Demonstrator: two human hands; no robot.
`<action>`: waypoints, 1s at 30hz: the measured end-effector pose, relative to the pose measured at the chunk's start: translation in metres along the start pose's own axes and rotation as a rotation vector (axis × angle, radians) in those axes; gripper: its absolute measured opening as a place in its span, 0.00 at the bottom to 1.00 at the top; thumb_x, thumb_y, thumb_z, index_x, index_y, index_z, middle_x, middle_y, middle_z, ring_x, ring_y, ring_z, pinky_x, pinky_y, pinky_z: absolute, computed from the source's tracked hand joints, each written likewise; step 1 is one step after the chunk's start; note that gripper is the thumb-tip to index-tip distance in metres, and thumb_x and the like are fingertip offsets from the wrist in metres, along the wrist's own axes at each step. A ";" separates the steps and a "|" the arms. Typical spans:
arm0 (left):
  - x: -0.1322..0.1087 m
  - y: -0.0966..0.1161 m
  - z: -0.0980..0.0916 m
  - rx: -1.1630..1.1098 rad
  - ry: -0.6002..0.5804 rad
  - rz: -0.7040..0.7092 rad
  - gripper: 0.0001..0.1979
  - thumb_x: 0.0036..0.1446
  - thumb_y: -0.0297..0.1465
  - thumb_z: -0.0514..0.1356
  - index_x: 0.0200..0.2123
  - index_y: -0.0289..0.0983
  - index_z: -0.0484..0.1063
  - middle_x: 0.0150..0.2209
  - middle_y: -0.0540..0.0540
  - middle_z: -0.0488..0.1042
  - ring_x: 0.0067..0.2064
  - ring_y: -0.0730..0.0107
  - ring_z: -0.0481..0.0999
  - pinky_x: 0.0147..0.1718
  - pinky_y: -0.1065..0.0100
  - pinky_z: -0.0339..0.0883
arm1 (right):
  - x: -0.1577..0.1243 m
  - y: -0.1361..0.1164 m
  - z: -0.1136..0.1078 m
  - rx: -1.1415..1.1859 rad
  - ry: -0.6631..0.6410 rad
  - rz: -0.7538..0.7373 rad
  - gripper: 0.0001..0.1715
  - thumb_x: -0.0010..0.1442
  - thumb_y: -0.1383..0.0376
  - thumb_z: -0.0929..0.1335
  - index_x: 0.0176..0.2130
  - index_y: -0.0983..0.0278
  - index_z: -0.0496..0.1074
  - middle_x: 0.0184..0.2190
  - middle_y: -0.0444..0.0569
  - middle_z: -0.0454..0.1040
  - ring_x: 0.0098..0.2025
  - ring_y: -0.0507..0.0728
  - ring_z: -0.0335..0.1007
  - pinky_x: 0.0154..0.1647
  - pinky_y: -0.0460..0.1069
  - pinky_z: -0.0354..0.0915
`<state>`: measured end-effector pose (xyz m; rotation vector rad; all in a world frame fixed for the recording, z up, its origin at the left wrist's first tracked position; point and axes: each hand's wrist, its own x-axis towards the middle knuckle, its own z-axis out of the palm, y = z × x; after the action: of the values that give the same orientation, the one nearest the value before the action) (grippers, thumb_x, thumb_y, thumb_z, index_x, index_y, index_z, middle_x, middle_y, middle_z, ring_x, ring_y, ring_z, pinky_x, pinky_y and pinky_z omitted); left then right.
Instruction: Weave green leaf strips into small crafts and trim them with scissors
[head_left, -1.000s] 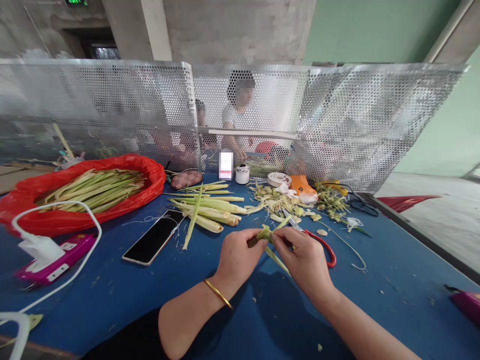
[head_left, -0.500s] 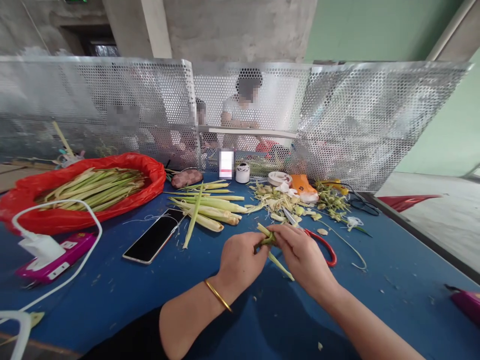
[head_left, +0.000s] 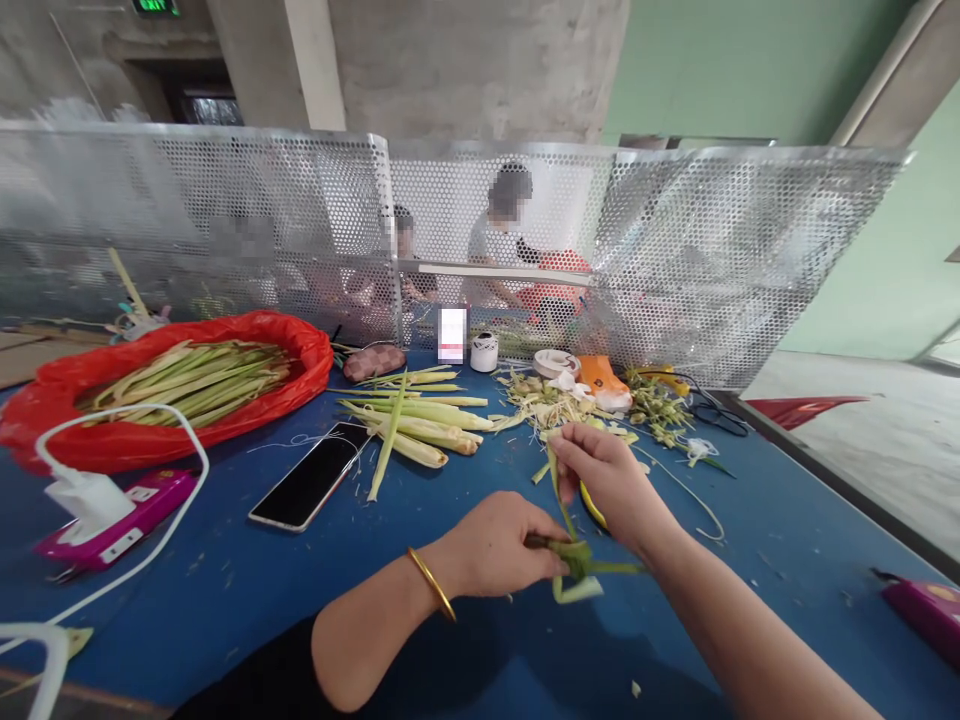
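Observation:
My left hand (head_left: pixel 499 545), with a gold bangle at the wrist, pinches a small folded piece of green leaf (head_left: pixel 577 560) between thumb and fingers. Loose leaf ends stick out of it to the right and below. My right hand (head_left: pixel 606 478) is closed on the upper end of a leaf strip (head_left: pixel 556 472) that runs up from the folded piece. Behind the right hand a yellow curved handle (head_left: pixel 594 507) shows in part; the rest is hidden. Beyond the hands lies a bunch of pale green leaf stalks (head_left: pixel 420 422).
On the left are a red plastic bag (head_left: pixel 225 432) of long leaves, a purple power strip (head_left: pixel 154 505) with white cable, and a phone (head_left: pixel 307 480). Leaf scraps (head_left: pixel 540 398), a tape roll (head_left: pixel 556 362) and an orange packet (head_left: pixel 602 378) lie behind. A perforated metal screen (head_left: pixel 300 200) separates other people.
My hands have moved apart: the right one up and away with the strip's end, the left one lower and to the right with the folded leaf. The person behind the screen has shifted.

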<state>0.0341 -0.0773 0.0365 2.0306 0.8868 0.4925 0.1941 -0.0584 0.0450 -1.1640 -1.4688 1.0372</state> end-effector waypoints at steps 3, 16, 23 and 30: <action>0.000 -0.003 -0.002 -0.100 -0.114 0.016 0.07 0.49 0.28 0.60 0.21 0.35 0.74 0.17 0.55 0.60 0.22 0.78 0.58 0.22 0.75 0.49 | 0.000 0.005 -0.003 0.200 0.087 0.084 0.22 0.51 0.49 0.70 0.25 0.63 0.63 0.18 0.38 0.67 0.19 0.51 0.69 0.23 0.45 0.62; 0.004 -0.012 0.012 -0.293 0.001 -0.157 0.18 0.49 0.43 0.62 0.21 0.33 0.75 0.17 0.52 0.66 0.20 0.78 0.58 0.21 0.72 0.49 | -0.014 0.008 0.010 0.222 0.048 -0.124 0.14 0.62 0.53 0.65 0.33 0.60 0.62 0.28 0.42 0.74 0.40 0.57 0.77 0.44 0.51 0.67; 0.005 -0.008 0.007 -0.610 0.057 -0.273 0.16 0.47 0.41 0.64 0.29 0.33 0.78 0.20 0.51 0.69 0.19 0.81 0.55 0.19 0.73 0.44 | -0.007 0.016 -0.004 0.138 -0.027 -0.176 0.14 0.61 0.56 0.65 0.44 0.59 0.62 0.38 0.47 0.75 0.44 0.57 0.73 0.48 0.53 0.65; 0.009 -0.012 0.001 -0.728 0.154 -0.314 0.18 0.46 0.42 0.65 0.31 0.32 0.76 0.23 0.47 0.73 0.19 0.81 0.60 0.17 0.74 0.43 | -0.002 0.024 -0.026 -0.587 -0.101 -0.242 0.16 0.62 0.57 0.62 0.28 0.61 0.69 0.23 0.44 0.71 0.27 0.53 0.66 0.30 0.47 0.61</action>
<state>0.0359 -0.0660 0.0267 1.1841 0.9239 0.6795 0.2234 -0.0543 0.0262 -1.2980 -2.0173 0.5119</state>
